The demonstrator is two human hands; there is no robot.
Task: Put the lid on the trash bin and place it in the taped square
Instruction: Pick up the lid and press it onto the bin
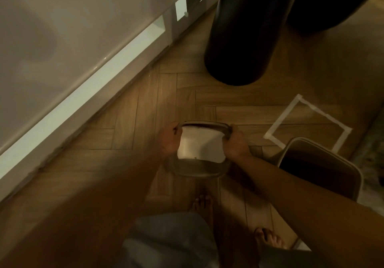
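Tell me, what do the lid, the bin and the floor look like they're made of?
The lid looks like smooth plastic: thin rounded frame, pale matte flap. The bin likely matches, with thin beige moulded walls. The floor shows wood grain in a herringbone pattern; wood or laminate, I can't tell which.

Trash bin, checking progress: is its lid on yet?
Off. The trash bin stands open-topped; both hands hold the lid beside it.

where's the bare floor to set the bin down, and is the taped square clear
The taped square holds nothing; only the open trash bin crowds its near corner. Bare wood also runs from the white baseboard to the lid, held between the left hand and right hand. It is tight beside the black cylinder and around the bare feet.
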